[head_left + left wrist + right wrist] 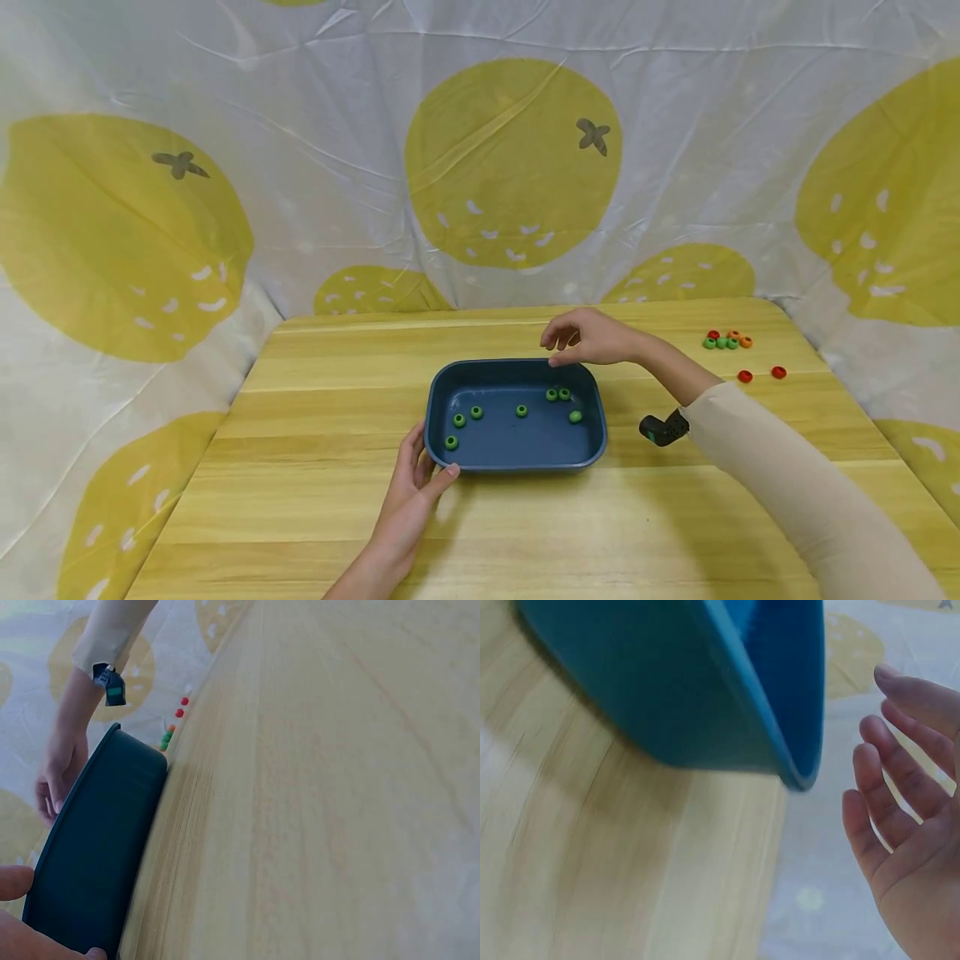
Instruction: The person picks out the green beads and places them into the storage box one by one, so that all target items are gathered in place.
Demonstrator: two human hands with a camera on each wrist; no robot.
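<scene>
A dark blue rectangular tub (pixel 510 446) sits on the wooden table, with several green beads (pixel 575 417) scattered over its floor. My left hand (pixel 405 504) holds the tub's near left corner, thumb at the front rim and fingers along the left side. Above the far right part of the rim hovers my right hand (pixel 596 336), its fingers loosely bent. In the right wrist view this hand (pixel 919 832) has spread fingers, holds nothing visible and stands apart from the tub (pixel 660 697). The left wrist view shows the tub's outer wall (pixel 97 840), which hides the beads inside.
At the table's far right lies a small cluster of green, red and orange beads (pixel 722 342). Two red beads (pixel 779 372) lie nearer. A black device (pixel 663 430) sits at the right wrist. Behind the table (pixel 300 467) hangs a white cloth with yellow fruit prints (pixel 517 167).
</scene>
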